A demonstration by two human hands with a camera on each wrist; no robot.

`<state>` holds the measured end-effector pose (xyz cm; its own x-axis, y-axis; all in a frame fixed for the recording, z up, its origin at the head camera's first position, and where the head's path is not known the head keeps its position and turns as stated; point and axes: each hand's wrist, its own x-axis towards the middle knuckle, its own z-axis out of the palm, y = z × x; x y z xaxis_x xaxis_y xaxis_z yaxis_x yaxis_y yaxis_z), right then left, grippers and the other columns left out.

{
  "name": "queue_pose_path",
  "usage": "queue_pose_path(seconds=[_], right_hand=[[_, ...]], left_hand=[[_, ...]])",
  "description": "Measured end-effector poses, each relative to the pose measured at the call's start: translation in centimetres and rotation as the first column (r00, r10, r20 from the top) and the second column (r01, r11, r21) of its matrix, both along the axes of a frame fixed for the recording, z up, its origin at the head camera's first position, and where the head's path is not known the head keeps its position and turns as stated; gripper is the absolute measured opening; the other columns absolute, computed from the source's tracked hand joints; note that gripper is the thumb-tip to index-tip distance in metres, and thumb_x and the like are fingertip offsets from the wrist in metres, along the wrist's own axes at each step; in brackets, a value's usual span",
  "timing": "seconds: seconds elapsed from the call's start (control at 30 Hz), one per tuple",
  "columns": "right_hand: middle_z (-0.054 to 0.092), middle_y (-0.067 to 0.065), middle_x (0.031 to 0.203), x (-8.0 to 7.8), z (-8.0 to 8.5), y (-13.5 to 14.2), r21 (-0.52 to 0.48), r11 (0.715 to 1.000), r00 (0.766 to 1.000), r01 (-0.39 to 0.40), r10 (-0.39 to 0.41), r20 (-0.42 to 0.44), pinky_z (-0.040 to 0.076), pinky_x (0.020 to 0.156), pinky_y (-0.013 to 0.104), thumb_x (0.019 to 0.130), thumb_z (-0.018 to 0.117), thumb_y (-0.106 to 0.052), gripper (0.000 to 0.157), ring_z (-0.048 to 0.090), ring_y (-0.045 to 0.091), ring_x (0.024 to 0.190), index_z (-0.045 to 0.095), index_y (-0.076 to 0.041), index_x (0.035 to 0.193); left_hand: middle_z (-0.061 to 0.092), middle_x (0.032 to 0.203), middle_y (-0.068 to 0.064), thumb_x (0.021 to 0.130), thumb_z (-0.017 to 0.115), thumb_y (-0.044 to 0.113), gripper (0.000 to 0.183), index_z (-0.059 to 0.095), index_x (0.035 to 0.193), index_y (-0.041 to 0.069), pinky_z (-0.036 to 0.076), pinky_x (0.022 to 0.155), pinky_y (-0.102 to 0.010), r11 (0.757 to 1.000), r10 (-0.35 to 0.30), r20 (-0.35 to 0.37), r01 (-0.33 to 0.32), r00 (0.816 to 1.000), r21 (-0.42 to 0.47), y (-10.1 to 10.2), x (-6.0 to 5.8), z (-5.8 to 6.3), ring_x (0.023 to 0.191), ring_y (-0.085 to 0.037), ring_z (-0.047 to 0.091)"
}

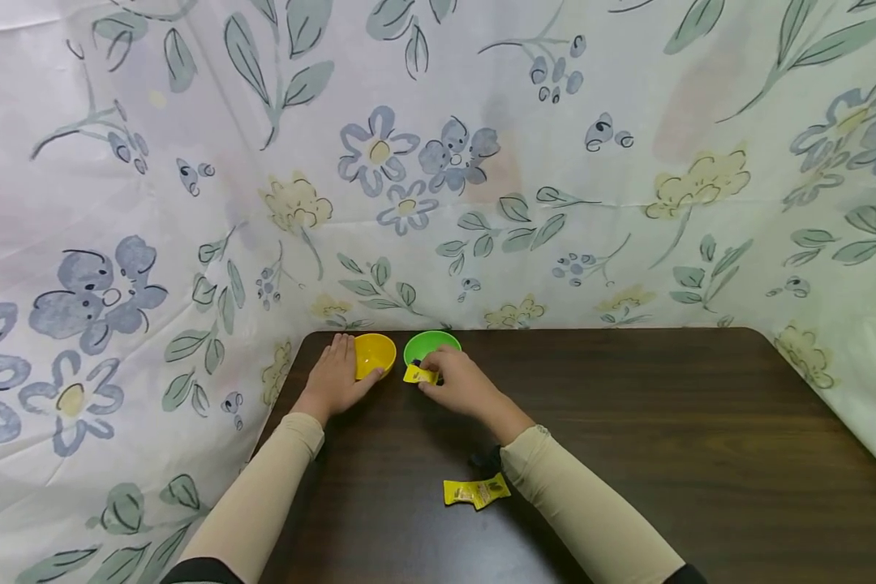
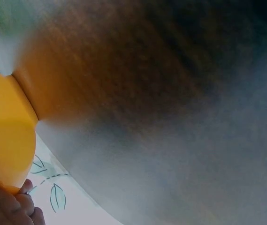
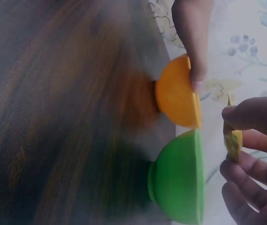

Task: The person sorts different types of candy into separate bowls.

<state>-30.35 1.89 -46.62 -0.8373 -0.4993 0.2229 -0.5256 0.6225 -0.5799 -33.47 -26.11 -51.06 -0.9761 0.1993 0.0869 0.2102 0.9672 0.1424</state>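
At the table's far left corner, my left hand [image 1: 336, 377] holds a yellow bowl [image 1: 376, 354], its fingers along the left side and its thumb at the near rim. The left wrist view shows fingers [image 2: 23, 206] curled at the edge of the bowl [image 2: 6, 126]. My right hand [image 1: 456, 377] pinches a small yellow packet [image 1: 418, 375] between thumb and fingertips, just over the near rim of a green bowl [image 1: 431, 345]. In the right wrist view the packet [image 3: 233, 140] is seen edge-on beside the upright green bowl [image 3: 178, 180].
A yellow wrapped packet [image 1: 474, 491] lies on the dark wooden table [image 1: 628, 438], close to my right forearm. Floral fabric [image 1: 438, 268] hangs behind the table and along its left side. The two bowls stand side by side at the far edge.
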Motion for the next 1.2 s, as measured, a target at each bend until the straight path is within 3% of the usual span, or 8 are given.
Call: queue_pose_path(seconds=[0.27,0.53,0.83,1.2], right_hand=[[0.07,0.01,0.112,-1.2,-0.8,-1.6,0.019,1.0,1.0,0.011,-0.011,-0.018,0.059,0.094,0.041,0.095,0.079,-0.017,0.021,0.066,0.023,0.1,0.077,-0.004,0.112],[0.071,0.01,0.117,-2.2,-0.5,-3.0,0.119,0.992,0.996,0.044,-0.035,-0.077,0.06,0.095,0.039,0.098,0.075,-0.019,0.024,0.066,0.023,0.101,0.076,-0.004,0.117],[0.07,0.01,0.116,-3.3,-0.2,-4.0,0.141,0.987,0.993,0.074,-0.06,-0.1,0.06,0.097,0.035,0.098,0.075,-0.018,0.024,0.066,0.023,0.102,0.077,-0.003,0.117],[0.068,0.008,0.112,-4.0,-0.1,-5.6,0.14,0.985,0.992,0.104,-0.093,-0.085,0.058,0.094,0.034,0.099,0.074,-0.02,0.026,0.06,0.02,0.096,0.078,-0.004,0.119]], left_hand=[[0.028,0.171,-0.031,0.104,0.042,0.068,0.102,0.024,0.162,-0.014,0.02,0.133,-0.057,1.0,-0.01,-0.008,0.01,1.0,0.006,-0.5,0.2,-0.2,0.162,-0.047,0.021],[0.028,0.171,-0.032,0.104,0.041,0.068,0.102,0.023,0.163,-0.014,0.021,0.133,-0.058,1.0,-0.019,-0.014,0.02,1.0,0.009,-0.7,0.2,-0.3,0.162,-0.047,0.022],[0.029,0.17,-0.031,0.104,0.043,0.067,0.101,0.024,0.163,-0.013,0.022,0.132,-0.058,1.0,-0.019,-0.024,0.019,1.0,0.009,-0.3,-0.1,0.1,0.162,-0.046,0.023],[0.028,0.17,-0.033,0.105,0.041,0.065,0.1,0.024,0.162,-0.015,0.022,0.132,-0.059,1.0,-0.03,-0.023,0.03,0.999,0.004,-0.3,-0.2,-0.5,0.162,-0.048,0.022]])
